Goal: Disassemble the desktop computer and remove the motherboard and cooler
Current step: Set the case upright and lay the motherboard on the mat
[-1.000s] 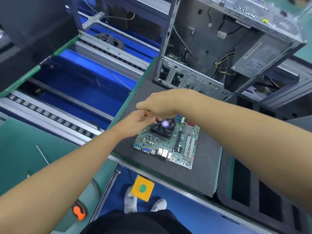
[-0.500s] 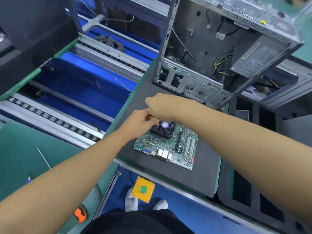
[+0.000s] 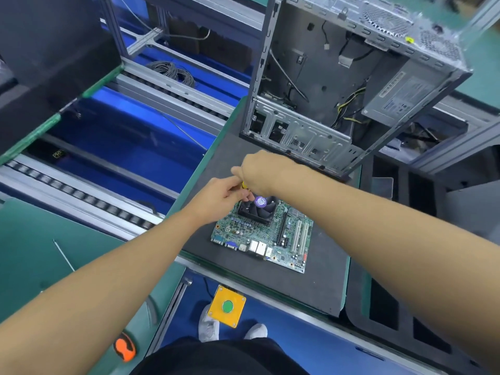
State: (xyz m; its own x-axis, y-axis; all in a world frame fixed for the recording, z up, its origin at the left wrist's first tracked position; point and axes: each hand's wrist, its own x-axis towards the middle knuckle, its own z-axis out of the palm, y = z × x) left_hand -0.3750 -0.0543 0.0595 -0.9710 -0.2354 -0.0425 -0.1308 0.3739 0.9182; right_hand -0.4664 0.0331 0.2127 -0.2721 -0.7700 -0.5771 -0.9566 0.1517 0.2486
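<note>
A green motherboard (image 3: 273, 242) lies flat on a dark mat (image 3: 319, 282), with a black fan cooler (image 3: 257, 213) still mounted at its far left corner. My right hand (image 3: 259, 171) grips a yellow-handled screwdriver (image 3: 245, 184) above the cooler's far edge; most of the tool is hidden. My left hand (image 3: 224, 196) reaches in beside it, fingertips pinching the screwdriver's shaft at the cooler. The open, emptied computer case (image 3: 305, 139) stands upright just behind the board.
A roller conveyor (image 3: 81, 196) over blue flooring runs to the left. A yellow box with a green button (image 3: 227, 306) sits below the mat's front edge. An orange tool (image 3: 124, 349) and a thin rod (image 3: 63, 255) lie on the green bench at left. Black foam trays (image 3: 384, 307) stand at right.
Both hands stay together at the cooler; the right hand has shifted slightly toward the far side. The view has drifted a little.
</note>
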